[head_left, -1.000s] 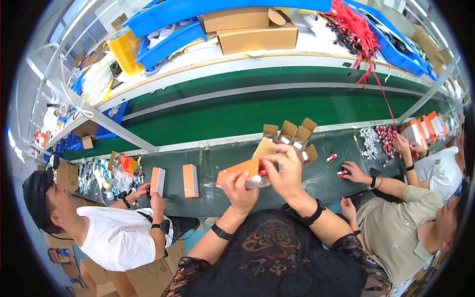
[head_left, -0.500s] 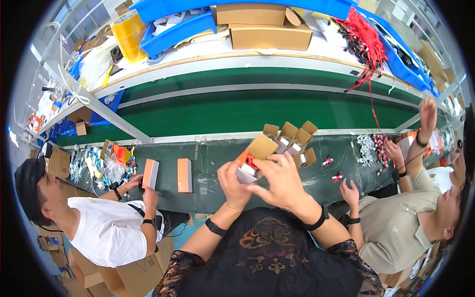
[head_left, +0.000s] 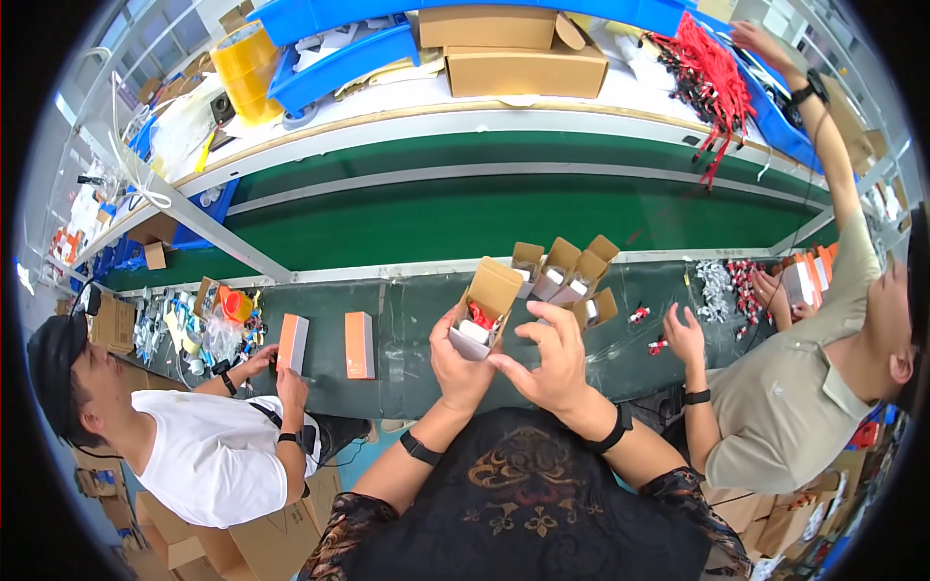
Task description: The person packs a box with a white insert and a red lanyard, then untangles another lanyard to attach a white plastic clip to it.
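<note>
My left hand [head_left: 455,372] is wrapped round a small cardboard box [head_left: 496,283] with its flap standing up. Inside its mouth lie a red piece [head_left: 480,316] and a white piece [head_left: 474,331]; their exact kind is too small to make out. Just right of the box is my right hand [head_left: 556,366], fingers apart and curved, holding nothing. Its thumb tip is close to the box's lower edge; whether it touches, I cannot tell. Beyond my hands stand several similar open boxes [head_left: 561,271] with white contents.
A closed orange box [head_left: 359,345] stands to the left. A left co-worker holds an orange-and-white box [head_left: 294,341]; a right co-worker's arm [head_left: 835,155] reaches to a blue bin. Small red-and-white pieces [head_left: 639,314] lie right. Red cables [head_left: 705,77] hang off the shelf.
My right hand has drawn back from the box's mouth and its fingers have spread. The box's contents now show more fully. The right co-worker's arm has risen to the shelf.
</note>
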Available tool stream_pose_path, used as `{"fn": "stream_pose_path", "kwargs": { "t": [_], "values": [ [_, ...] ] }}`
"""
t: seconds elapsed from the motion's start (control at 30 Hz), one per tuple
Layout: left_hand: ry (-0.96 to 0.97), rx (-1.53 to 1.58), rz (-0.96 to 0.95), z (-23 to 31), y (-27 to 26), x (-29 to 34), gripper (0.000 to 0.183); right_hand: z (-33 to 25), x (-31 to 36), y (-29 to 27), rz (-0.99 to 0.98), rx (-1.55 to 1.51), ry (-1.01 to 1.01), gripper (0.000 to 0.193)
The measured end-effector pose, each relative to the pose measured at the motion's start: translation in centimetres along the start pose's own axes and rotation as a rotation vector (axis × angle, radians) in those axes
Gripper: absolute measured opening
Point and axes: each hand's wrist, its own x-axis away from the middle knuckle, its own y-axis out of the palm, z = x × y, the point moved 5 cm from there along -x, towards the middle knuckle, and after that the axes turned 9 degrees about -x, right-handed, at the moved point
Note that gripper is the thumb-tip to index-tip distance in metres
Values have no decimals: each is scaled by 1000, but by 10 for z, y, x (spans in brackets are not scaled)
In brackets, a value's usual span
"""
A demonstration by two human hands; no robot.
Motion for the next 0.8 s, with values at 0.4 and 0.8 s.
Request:
{"fn": "stream_pose_path", "kwargs": {
  "t": [0.4, 0.8],
  "values": [
    [370, -1, -14, 58, -14, -14, 70, 9, 3, 16, 45, -212, -162, 43],
    [526, -139, 142, 65, -29, -19, 82, -15, -20, 5, -88, -251, 18, 38]
  ]
}}
